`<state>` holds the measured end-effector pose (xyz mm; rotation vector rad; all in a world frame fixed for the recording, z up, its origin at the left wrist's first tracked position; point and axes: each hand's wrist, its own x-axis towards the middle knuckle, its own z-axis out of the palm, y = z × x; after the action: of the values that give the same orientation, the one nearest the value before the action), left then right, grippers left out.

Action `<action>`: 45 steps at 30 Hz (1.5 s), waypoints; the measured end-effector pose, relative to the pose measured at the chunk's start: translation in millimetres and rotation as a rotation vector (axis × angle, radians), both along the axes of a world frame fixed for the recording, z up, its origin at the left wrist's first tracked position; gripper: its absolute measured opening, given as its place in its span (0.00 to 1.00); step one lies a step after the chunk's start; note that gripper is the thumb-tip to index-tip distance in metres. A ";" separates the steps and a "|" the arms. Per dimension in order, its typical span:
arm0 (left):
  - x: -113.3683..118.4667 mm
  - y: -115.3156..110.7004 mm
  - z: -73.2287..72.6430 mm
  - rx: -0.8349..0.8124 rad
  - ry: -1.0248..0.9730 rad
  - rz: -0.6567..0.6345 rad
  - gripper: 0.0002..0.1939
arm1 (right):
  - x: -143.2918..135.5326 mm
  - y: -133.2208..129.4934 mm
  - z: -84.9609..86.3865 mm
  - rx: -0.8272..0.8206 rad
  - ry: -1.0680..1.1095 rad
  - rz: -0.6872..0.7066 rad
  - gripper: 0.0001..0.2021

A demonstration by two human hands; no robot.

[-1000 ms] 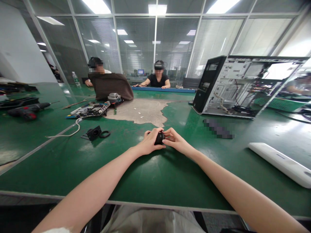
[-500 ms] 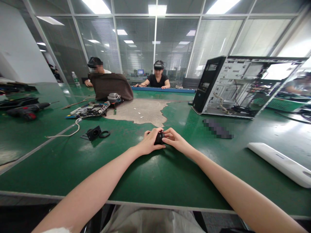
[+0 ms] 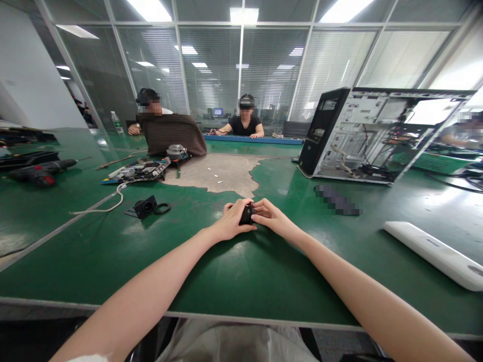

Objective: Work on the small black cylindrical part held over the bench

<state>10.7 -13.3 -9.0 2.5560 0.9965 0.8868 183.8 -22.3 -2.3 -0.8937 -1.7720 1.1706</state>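
Above the green tabletop (image 3: 211, 261), a small black cylindrical lens-like part (image 3: 246, 215) is between my hands. My left hand (image 3: 231, 221) wraps it from the left, thumb below and fingers over the top. From the right, my right hand (image 3: 272, 216) pinches its ribbed end with thumb and fingertips. My palms hide part of it. To the left lie a black bracket-mounted part with a round opening (image 3: 146, 206) and a loose black ring (image 3: 162, 208).
An open computer case (image 3: 320, 136) stands at right, with a white elongated device (image 3: 433, 254) nearer me. At left are a circuit board (image 3: 138, 171), a white cable (image 3: 116, 203) and a power drill (image 3: 43, 171). Co-workers sit across the table.
My hands and the black part hold almost the same position. Across the table, the left co-worker's hand has shifted slightly left.
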 end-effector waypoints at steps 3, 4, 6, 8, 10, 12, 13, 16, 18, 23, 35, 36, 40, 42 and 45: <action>0.0 0.1 -0.3 0.004 0.006 0.001 0.32 | 1.8 -3.5 4.6 0.000 0.033 0.060 0.12; 0.1 0.2 -0.3 0.004 0.008 0.002 0.32 | 1.6 -3.9 5.3 -0.002 0.046 0.056 0.11; 0.1 0.3 -0.1 0.003 0.009 0.007 0.33 | 0.2 -3.2 4.6 0.012 0.060 0.017 0.09; 0.0 0.4 0.2 0.001 0.008 0.009 0.32 | -1.6 -0.6 1.8 0.034 0.058 -0.035 0.09; -0.2 0.2 0.5 0.000 0.008 0.007 0.32 | -2.8 2.4 -1.7 0.030 0.041 -0.080 0.10; -0.3 -0.1 0.7 0.000 0.007 0.004 0.32 | -2.6 4.1 -3.8 0.004 0.014 -0.098 0.12; -0.3 -0.3 0.7 0.001 0.006 0.003 0.32 | -2.0 4.2 -4.0 -0.007 0.002 -0.088 0.13; -0.2 -0.4 0.4 -0.002 0.004 0.005 0.31 | 0.7 1.1 -0.9 -0.010 -0.003 0.007 0.13; 0.0 0.0 -0.1 -0.003 0.005 0.009 0.32 | 2.1 -1.9 2.5 0.002 0.014 0.058 0.14; 0.1 1.0 -1.0 0.004 0.008 0.007 0.32 | -0.2 -2.4 4.1 0.024 0.033 -0.023 0.08; -0.5 -0.4 0.8 -0.003 0.012 0.000 0.32 | 2.9 -3.0 3.0 -0.018 0.014 0.043 0.14; -0.5 -0.4 0.9 -0.004 0.013 0.002 0.32 | 2.9 -3.4 3.6 -0.005 0.016 0.027 0.13; -0.2 -0.2 0.8 -0.009 0.012 0.005 0.32 | 0.0 -0.7 1.3 0.025 0.013 -0.061 0.10; -0.1 -0.1 0.8 -0.008 0.008 0.003 0.32 | -1.1 1.9 -1.2 0.005 0.005 -0.081 0.11; -0.2 -0.4 1.4 -0.003 0.005 -0.003 0.32 | -0.3 3.5 -2.8 -0.035 -0.011 -0.070 0.12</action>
<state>10.5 -13.7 -7.7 2.5579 0.9949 0.8788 183.5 -18.8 -5.1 -0.9766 -1.7197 1.1566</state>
